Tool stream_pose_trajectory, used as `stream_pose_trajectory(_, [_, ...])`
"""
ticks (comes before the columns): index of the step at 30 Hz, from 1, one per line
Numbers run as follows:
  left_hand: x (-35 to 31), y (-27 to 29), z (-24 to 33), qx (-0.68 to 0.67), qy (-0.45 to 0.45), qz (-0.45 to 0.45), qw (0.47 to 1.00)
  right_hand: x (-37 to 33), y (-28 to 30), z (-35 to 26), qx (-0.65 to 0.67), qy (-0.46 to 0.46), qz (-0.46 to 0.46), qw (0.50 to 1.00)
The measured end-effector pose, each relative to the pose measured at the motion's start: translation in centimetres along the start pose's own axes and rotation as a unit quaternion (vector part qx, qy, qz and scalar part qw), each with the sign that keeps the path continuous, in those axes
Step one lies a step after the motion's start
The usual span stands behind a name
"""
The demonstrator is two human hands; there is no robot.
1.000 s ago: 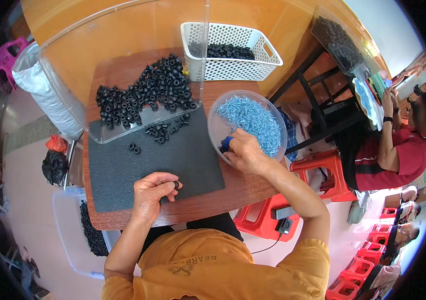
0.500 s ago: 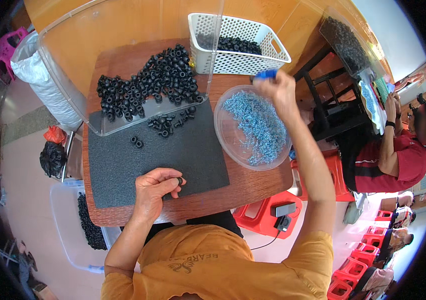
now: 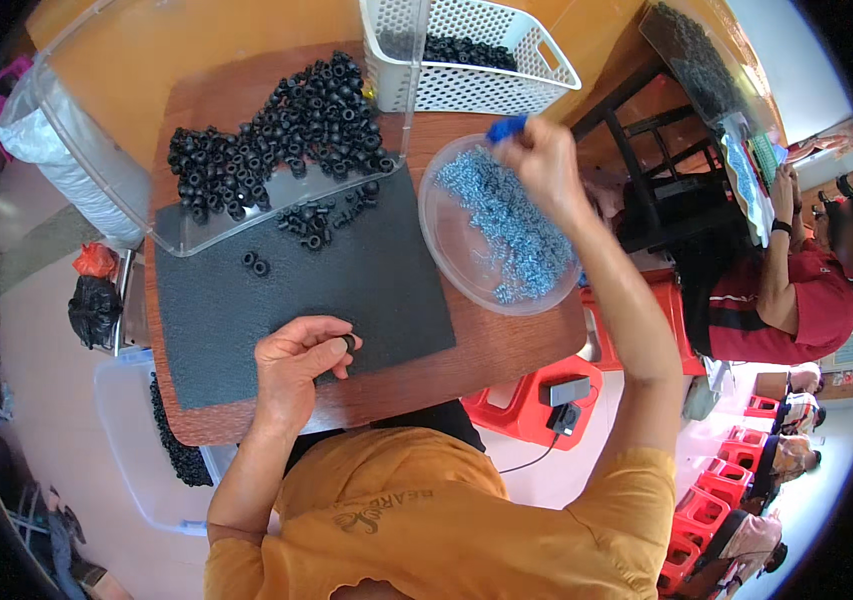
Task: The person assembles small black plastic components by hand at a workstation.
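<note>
My left hand (image 3: 296,360) pinches a small black ring-shaped part (image 3: 349,343) between thumb and fingers, just above the front of the dark grey mat (image 3: 386,300). Over the far side of a round clear tub (image 3: 466,287), my right hand (image 3: 543,170) is closed round a blue-handled tool (image 3: 506,129); the tool's kind does not show. Many tiny light-blue pieces (image 3: 516,235) lie in that tub. Two black ring parts (image 3: 255,263) rest on the mat, and behind them is a small group of black parts (image 3: 314,224). A large heap of black parts (image 3: 286,130) fills the tipped clear bin (image 3: 186,240).
A white perforated basket (image 3: 476,88) holding black parts stands at the back of the brown table (image 3: 521,345). A red stool (image 3: 531,400) bears a small dark device. At left are a white sack (image 3: 76,150) and a clear box (image 3: 131,440). Another person (image 3: 771,300) sits at right.
The table and everything on it sit slightly higher and further left in the picture. My right hand stays over the far side of the tub with the blue-handled tool; my left keeps its pinch.
</note>
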State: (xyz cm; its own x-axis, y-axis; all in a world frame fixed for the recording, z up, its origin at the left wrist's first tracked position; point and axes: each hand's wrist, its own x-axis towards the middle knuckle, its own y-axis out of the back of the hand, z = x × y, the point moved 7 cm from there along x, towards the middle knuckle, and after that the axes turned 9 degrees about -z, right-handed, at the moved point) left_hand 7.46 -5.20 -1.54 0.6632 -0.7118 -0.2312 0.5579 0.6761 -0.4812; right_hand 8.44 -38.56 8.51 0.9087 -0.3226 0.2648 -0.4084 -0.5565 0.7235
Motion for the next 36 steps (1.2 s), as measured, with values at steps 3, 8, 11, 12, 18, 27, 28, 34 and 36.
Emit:
stream_pose_trajectory(3, [0.2,0.2,-0.1,-0.002,0.001,-0.004,1.0,-5.2,-1.8,-1.9,-0.143,0.045,-0.069,0.986])
stream_pose_trajectory(8, [0.1,-0.1,-0.1,-0.007,-0.007,-0.001,1.0,-8.5,-4.5,-4.1,-0.191,0.161,-0.119,0.961])
stream_pose_trajectory(11, [0.0,-0.2,-0.1,-0.008,-0.015,0.003,1.0,-8.9,-5.8,-3.8,-0.227,0.161,-0.124,0.952])
stream_pose_trajectory(12, [0.0,-0.2,-0.2,-0.005,-0.016,0.006,1.0,-9.0,-5.9,-3.9,-0.225,0.164,-0.123,0.953])
stream_pose_trajectory(18, [-0.1,-0.2,-0.2,0.001,-0.028,0.004,1.0,-9.1,-6.4,-3.1,-0.209,0.178,-0.135,0.952])
stream_pose_trajectory(27, [-0.2,-0.3,0.2,0.005,-0.016,0.004,1.0,-9.2,-5.4,1.7,0.337,-0.14,-0.066,0.929])
stream_pose_trajectory(28, [-0.2,-0.4,0.3,0.005,-0.016,0.006,1.0,-9.3,-5.5,1.5,0.338,-0.139,-0.068,0.928])
stream_pose_trajectory(34, [-0.1,-1.1,-0.5,-0.089,0.019,0.002,0.996,-10.8,-7.1,-4.6,0.454,-0.16,-0.078,0.873])
stream_pose_trajectory(36, [0.0,-2.1,-0.8,-0.143,0.029,-0.024,0.989,-11.6,-8.5,-7.1,0.504,-0.113,-0.064,0.854])
